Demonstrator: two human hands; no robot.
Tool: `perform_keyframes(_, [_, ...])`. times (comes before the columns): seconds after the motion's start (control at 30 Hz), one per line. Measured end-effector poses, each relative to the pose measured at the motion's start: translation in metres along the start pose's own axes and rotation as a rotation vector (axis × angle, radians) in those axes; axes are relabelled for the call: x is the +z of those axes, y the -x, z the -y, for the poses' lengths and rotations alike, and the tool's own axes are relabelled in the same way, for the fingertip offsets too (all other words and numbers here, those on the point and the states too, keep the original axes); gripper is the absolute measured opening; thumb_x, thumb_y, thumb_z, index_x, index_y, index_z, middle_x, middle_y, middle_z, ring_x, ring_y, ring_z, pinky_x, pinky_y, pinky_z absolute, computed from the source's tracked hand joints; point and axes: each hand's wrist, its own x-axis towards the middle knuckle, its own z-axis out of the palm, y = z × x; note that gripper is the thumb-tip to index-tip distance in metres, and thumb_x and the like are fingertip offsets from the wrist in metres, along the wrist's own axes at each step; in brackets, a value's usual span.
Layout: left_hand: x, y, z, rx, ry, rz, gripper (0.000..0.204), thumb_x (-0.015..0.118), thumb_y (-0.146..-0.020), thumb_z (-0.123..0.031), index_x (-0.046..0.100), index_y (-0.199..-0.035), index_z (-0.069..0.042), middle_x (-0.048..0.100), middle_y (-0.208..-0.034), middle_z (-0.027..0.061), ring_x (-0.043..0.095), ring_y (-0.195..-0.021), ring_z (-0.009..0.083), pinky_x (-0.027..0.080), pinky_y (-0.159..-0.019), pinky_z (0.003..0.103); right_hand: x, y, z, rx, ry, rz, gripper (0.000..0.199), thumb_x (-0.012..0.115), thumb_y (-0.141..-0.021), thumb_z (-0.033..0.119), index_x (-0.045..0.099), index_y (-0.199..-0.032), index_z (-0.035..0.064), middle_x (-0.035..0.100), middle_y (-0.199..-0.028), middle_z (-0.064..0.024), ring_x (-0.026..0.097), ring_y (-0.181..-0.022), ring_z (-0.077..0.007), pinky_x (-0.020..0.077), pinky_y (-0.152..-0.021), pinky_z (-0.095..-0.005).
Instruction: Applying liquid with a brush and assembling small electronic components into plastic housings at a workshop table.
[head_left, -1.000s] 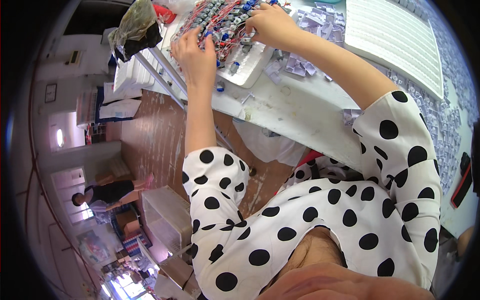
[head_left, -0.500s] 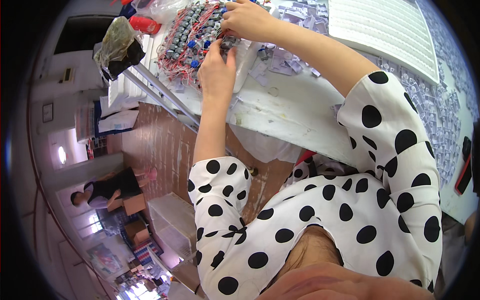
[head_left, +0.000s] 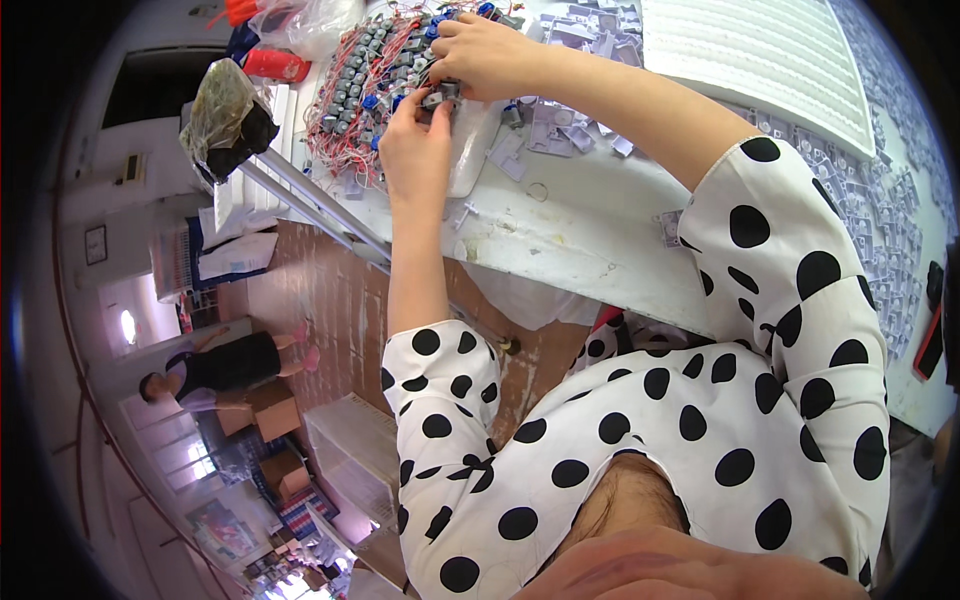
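At the near right edge of a pile of small grey motors (head_left: 350, 82) with red and white wires and blue parts, my two hands meet. My left hand (head_left: 415, 155) pinches a small grey motor (head_left: 441, 95) between thumb and fingers. My right hand (head_left: 487, 58) reaches over from the right, its fingers bent down at the same motor and the wires beside it. What lies between the right fingertips is hidden by the hand. A clear plastic bag or sheet (head_left: 472, 152) lies under the right side of the pile.
Pale plastic parts (head_left: 560, 125) are strewn over the white table (head_left: 590, 225). A white ribbed tray (head_left: 760, 65) lies at the far right. At left, a metal bar with a bag-wrapped end (head_left: 228, 120) juts beside the table. A person (head_left: 225, 370) stands by cardboard boxes (head_left: 272, 410) across the room.
Both hands have shifted slightly left, still close together at the motor; the right hand has also come a little nearer. The person across the room has changed posture by the boxes.
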Motion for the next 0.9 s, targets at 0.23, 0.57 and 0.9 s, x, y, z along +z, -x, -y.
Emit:
perform_keyframes(0.23, [-0.009, -0.013, -0.008, -0.146, 0.054, -0.018, 0.037, 0.072, -0.089, -0.027, 0.066, -0.113, 0.0, 0.071, -0.075, 0.0093, 0.07, -0.065, 0.0166, 0.053, -0.062, 0.029, 0.004, -0.006, 0.004, 0.048, 0.011, -0.018, 0.037, 0.082, -0.063, 0.029, 0.071, -0.096, 0.0162, 0.061, -0.096, 0.0004, 0.054, -0.103, -0.0191, 0.0413, -0.087, -0.0344])
perform_keyframes(0.57, [-0.013, 0.001, 0.001, 0.134, -0.448, 0.078, 0.032, 0.066, -0.086, -0.028, 0.067, -0.111, -0.01, 0.068, -0.086, 0.0119, 0.067, -0.077, 0.0307, 0.052, -0.072, 0.044, 0.003, -0.021, 0.004, -0.011, 0.153, 0.151, 0.028, 0.076, -0.073, 0.033, 0.068, -0.093, 0.0146, 0.064, -0.097, -0.001, 0.061, -0.097, -0.019, 0.0435, -0.085, -0.0337])
perform_keyframes(0.9, [-0.019, 0.004, 0.004, 0.346, -0.372, -0.01, 0.025, 0.074, -0.084, -0.03, 0.072, -0.101, -0.011, 0.059, -0.091, 0.012, 0.064, -0.078, 0.0321, 0.051, -0.069, 0.044, 0.011, -0.015, -0.007, -0.016, 0.074, 0.016, 0.022, 0.072, -0.078, 0.035, 0.072, -0.093, 0.0179, 0.067, -0.097, 0.0013, 0.064, -0.098, -0.0209, 0.0439, -0.088, -0.0376])
